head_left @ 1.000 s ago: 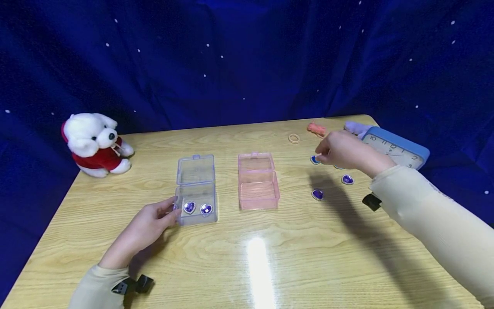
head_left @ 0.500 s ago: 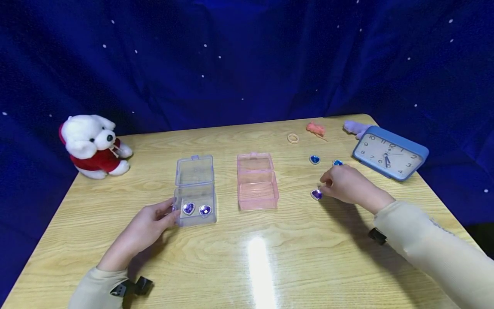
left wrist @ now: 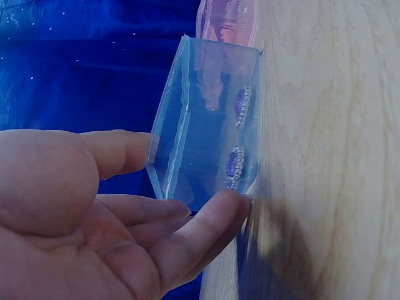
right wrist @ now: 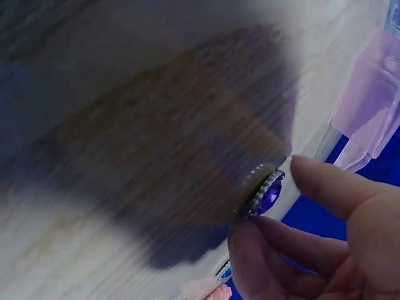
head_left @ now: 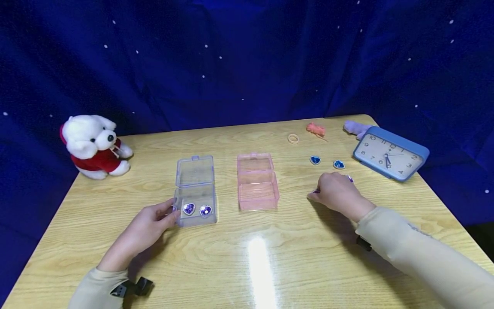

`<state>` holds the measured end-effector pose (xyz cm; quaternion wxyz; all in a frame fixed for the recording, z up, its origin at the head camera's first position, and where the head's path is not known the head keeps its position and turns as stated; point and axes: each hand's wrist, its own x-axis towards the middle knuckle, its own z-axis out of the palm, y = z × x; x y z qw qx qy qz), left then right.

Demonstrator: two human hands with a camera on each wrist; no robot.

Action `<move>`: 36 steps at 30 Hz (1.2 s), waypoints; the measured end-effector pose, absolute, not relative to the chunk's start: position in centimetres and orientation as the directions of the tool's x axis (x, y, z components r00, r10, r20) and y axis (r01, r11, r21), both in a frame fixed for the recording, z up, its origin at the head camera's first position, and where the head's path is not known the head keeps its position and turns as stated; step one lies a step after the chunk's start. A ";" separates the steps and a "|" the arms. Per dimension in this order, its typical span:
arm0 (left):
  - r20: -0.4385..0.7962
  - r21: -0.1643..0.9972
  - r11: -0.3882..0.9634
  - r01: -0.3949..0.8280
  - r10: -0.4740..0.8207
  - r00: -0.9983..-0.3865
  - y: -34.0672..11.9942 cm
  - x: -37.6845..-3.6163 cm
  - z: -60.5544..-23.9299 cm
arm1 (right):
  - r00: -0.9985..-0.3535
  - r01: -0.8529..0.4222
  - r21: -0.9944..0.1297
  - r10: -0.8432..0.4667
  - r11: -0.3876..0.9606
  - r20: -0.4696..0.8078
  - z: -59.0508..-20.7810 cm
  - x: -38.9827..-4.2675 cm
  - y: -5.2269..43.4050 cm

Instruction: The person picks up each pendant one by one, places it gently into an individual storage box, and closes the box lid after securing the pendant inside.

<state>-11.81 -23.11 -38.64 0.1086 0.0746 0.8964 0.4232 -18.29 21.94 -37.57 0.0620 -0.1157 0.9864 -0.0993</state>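
Observation:
My left hand [head_left: 148,229] holds the left end of the open, clear lilac plastic box [head_left: 196,219], thumb and fingers at its wall. Two purple heart-shaped gems with beaded silver rims lie inside, the left gem [head_left: 189,209] and the right gem [head_left: 206,210]. In the left wrist view, fingertips [left wrist: 228,203] touch the box close to the nearer gem. Over the table on the right, my right hand [head_left: 339,191] pinches another purple heart gem [right wrist: 270,195] by its edges; from the head view the hand mostly hides it. Another purple gem [head_left: 350,179] shows behind that hand.
A pink plastic box [head_left: 258,204] stands lid up in the middle. Two blue heart gems [head_left: 315,160] [head_left: 338,164] lie behind my right hand. Farther back are a beige ring [head_left: 293,138], coral yarn-like bundle [head_left: 316,129], purple object [head_left: 355,127], blue clock [head_left: 390,154]; plush dog [head_left: 94,146] left.
My right hand has come from the blue gems at the back toward the front, down to the purple gem, and its fingers have closed on it. My left hand stays at the lilac box.

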 end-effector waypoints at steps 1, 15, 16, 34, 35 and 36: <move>-0.131 0.775 0.631 0.044 0.228 -0.965 -23.1 -11.8 -38.6 | -0.964 -0.223 -0.212 -0.247 0.952 -0.096 -37.6 -18.3 21.9; -0.121 0.766 0.640 0.053 0.226 -0.967 -23.1 -11.8 -38.8 | -0.917 -0.384 -0.235 -0.398 0.893 -0.014 -38.3 -19.1 22.6; -0.124 0.765 0.642 0.051 0.225 -0.966 -23.1 -11.8 -38.8 | -0.911 -0.398 -0.236 -0.412 0.886 -0.009 -38.3 -19.1 22.6; -0.137 0.767 0.641 0.032 0.212 -0.968 -23.1 -11.8 -38.7 | -0.797 -0.604 -0.199 -0.575 0.772 0.185 -32.6 -21.2 19.0; -0.137 0.768 0.640 0.032 0.213 -0.967 -23.1 -11.8 -38.7 | -0.784 -0.619 -0.192 -0.588 0.761 0.200 -32.2 -21.4 18.4; -0.136 0.767 0.641 0.033 0.213 -0.968 -23.1 -11.8 -38.7 | -0.772 -0.634 -0.184 -0.600 0.751 0.211 -31.9 -21.5 17.8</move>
